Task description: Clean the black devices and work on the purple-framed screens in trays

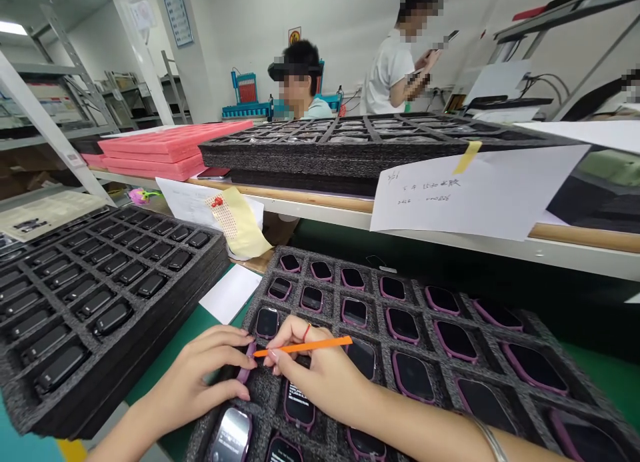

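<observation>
My left hand (217, 362) grips a purple watch case (246, 363), turned on its edge over a slot of the black foam tray (263, 382). Between the fingers of my right hand (305, 365) is a slim orange stick (320, 344), its pointed end touching or very close to the side of the case. Other purple-rimmed watches lie face up in the slots around my hands. One lit watch (299, 402) beneath my right hand shows small white text. Another lit watch (231, 435) sits near the bottom edge. My right palm hides part of the tray.
Stacked foam trays of black devices (115, 262) stand at the left. A shelf edge (320, 209) runs above the far side, bearing pink foam (150, 149), a black foam tray (300, 157) and a taped handwritten paper (470, 195). Two people are beyond the shelf.
</observation>
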### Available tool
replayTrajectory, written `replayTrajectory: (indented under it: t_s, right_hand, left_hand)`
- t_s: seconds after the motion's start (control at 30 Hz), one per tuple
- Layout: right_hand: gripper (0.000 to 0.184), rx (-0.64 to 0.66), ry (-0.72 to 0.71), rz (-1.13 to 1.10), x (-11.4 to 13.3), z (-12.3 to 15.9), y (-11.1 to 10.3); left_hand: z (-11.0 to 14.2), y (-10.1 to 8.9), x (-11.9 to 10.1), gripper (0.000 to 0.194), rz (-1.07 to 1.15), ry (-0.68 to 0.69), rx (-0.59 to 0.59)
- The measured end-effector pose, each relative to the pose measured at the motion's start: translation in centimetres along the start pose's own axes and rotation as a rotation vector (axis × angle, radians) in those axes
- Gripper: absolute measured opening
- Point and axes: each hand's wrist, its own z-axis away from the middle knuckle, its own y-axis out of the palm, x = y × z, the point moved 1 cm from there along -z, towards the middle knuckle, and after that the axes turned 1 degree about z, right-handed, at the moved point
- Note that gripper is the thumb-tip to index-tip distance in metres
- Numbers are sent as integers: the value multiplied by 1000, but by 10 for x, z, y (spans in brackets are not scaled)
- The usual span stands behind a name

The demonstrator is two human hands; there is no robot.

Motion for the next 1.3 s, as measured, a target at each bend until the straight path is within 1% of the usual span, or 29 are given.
replayTrajectory:
  t_s: [0.07, 0.13, 0.2, 0.33, 0.4, 0.6, 0.83, 0.9, 0.97, 1.03, 1.1, 1.13, 1.2, 1.23, 1.3]
  right_hand:
    - [5, 3, 7, 2, 0, 0, 0]
    - [5, 9, 9, 5, 1, 0, 0]
    - [6, 14, 6, 5, 0, 0, 0]
    - [7, 17, 25, -30, -3, -1, 1]
    - [8, 18, 26, -51, -4, 0, 1]
    - [14, 17, 43, -105, -5, 0, 1]
    - [13, 23, 33, -105, -2, -1, 1]
    - [12, 29, 36, -113, -2, 0, 1]
    - [13, 30, 43, -132, 0, -1, 0]
    - [15, 6, 50, -158, 4, -3, -3]
    - [16, -46, 52, -177, 9, -6, -11]
    - [17, -78, 55, -187, 12, -7, -16]
    - [15, -136, 61, -206, 18, -7, -27]
    - [14, -155, 65, -213, 20, -5, -33]
    - [16, -180, 89, -225, 20, 2, -43]
  left_hand:
    - [-2, 0, -1, 21, -15, 16, -8]
    - [-3, 0, -3, 22, -24, 4, 2]
    - [-4, 0, -4, 26, -13, -42, 9]
    - [-3, -1, -7, 42, 11, -180, 2]
    - [-3, -2, -8, 45, 4, -218, 14]
    - [-4, -2, -10, 42, -22, -256, 33]
    - [-5, -1, -10, 39, -37, -265, 13]
    - [-7, -3, -12, 39, -39, -262, 28]
    - [-12, -8, -15, 39, -48, -261, 71]
    - [-19, -15, -20, 40, -53, -242, 97]
    - [-29, -20, -28, 34, -32, -185, 94]
    - [-34, -20, -33, 28, -13, -141, 91]
    - [-44, -13, -45, 12, 11, -56, 119]
    - [-49, -7, -50, 8, 5, -20, 154]
    - [-55, 9, -60, 9, -49, 35, 231]
